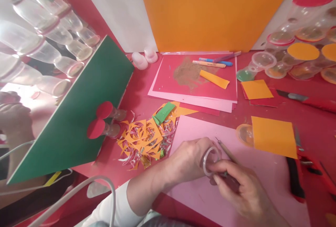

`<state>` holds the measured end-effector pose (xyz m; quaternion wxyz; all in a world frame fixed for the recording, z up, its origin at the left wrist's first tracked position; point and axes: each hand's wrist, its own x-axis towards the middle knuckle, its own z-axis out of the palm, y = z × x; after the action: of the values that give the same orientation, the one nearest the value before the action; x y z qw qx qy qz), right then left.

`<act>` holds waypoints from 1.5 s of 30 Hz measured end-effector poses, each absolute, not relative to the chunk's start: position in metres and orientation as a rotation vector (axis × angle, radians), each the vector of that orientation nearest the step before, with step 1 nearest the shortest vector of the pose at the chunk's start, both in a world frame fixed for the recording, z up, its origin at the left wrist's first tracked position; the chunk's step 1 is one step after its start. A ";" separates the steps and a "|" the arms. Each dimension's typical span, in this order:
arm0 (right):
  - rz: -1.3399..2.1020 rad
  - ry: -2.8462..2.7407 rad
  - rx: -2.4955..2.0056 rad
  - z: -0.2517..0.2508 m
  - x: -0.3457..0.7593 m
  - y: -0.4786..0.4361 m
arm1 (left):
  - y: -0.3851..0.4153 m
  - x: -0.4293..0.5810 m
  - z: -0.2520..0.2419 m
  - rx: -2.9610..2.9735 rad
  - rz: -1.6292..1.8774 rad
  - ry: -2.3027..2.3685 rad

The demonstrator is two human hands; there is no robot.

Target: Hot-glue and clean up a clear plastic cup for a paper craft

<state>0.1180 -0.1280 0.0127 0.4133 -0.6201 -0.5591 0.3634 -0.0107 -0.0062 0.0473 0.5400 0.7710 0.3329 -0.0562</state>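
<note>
Clear plastic cup (212,155), gripped above pink paper (265,165)
My left fingers (206,143) hold its side; my right fingers (228,166) pinch its rim.

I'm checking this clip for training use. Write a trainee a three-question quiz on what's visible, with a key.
1. Multiple choice. What do the left hand and the right hand both touch?
a) a blue marker
b) a clear plastic cup
c) a rolled orange paper strip

2. True or false: the folded green paper lies on the pile of orange paper scraps.

3. Fill in: the two small clear containers near the green board have ____ tops.

Key: 1. b; 2. true; 3. red.
</note>
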 end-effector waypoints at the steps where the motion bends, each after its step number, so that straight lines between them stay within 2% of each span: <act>1: 0.906 -1.410 -1.544 0.012 0.119 -0.128 | -0.006 -0.011 0.048 1.846 -0.141 0.789; 13: 0.514 -1.465 -1.611 0.007 0.109 -0.128 | -0.011 -0.012 0.042 1.884 -0.130 0.869; 17: 0.550 -1.473 -1.602 0.012 0.111 -0.122 | -0.007 -0.012 0.040 1.891 -0.126 0.867; 24: 0.816 -1.497 -1.504 0.015 0.118 -0.120 | -0.006 -0.018 0.037 2.008 -0.106 0.831; 32: 0.628 -1.493 -1.553 0.015 0.114 -0.117 | -0.008 -0.019 0.032 2.063 -0.072 0.848; 45: 0.535 -1.427 -1.568 0.014 0.111 -0.117 | -0.008 -0.021 0.031 2.059 0.037 0.838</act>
<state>0.1112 -0.1173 0.0144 0.4597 -0.6369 -0.5795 0.2174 -0.0211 -0.0078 0.0312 0.4430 0.8302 0.3379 0.0150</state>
